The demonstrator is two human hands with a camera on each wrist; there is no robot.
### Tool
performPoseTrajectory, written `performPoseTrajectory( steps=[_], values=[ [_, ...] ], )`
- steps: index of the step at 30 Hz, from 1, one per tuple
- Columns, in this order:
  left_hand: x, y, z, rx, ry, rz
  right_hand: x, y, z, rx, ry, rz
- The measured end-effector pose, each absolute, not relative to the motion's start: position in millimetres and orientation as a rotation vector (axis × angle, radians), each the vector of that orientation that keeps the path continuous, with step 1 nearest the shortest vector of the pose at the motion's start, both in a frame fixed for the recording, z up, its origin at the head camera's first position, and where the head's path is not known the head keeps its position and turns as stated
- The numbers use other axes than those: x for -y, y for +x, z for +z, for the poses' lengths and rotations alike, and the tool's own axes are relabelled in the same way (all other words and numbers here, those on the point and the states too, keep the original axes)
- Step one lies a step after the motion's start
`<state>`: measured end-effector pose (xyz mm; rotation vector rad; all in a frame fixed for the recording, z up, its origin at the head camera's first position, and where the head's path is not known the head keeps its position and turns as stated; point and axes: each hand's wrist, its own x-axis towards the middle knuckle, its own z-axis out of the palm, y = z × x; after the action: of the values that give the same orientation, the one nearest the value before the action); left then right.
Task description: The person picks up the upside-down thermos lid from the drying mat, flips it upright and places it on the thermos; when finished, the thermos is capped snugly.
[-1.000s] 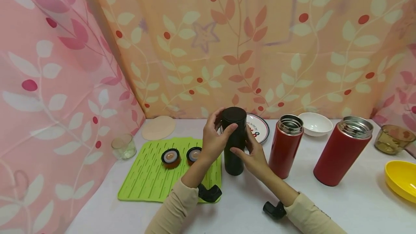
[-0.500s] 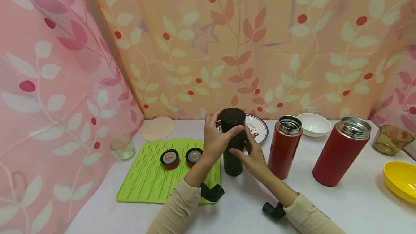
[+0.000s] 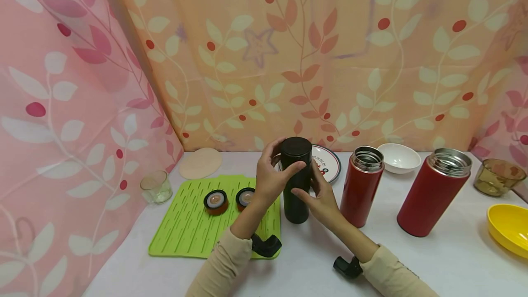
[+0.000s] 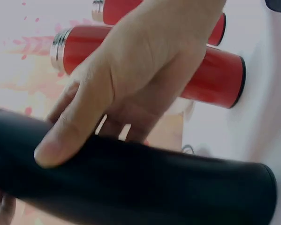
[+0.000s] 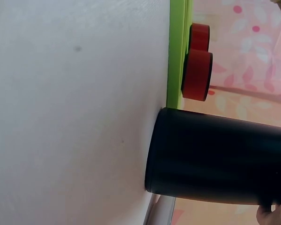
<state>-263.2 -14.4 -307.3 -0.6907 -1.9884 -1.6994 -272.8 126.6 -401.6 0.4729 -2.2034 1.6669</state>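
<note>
Here the left hand [image 3: 270,178] and right hand [image 3: 321,196] both clasp the upright black flask [image 3: 296,182] between them.

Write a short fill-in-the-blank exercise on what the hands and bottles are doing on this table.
1. Both hands grip the ____ flask, which stands upright on the table.
2. The left hand curls round the flask's ____ end.
3. The two red flasks stand with their mouths ____.
4. Two red lids lie on the ____ mat.

Missing words: black; upper; open; green
</note>
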Motion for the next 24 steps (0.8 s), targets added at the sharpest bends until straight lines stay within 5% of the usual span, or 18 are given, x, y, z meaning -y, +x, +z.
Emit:
performPoseTrajectory(
  steps=[24],
  values=[
    [25.2, -274.5, -311.0, 1.982, -0.835, -1.783, -127.4, -270.8, -396.9, 2.216, 0.473, 1.659]
  ],
)
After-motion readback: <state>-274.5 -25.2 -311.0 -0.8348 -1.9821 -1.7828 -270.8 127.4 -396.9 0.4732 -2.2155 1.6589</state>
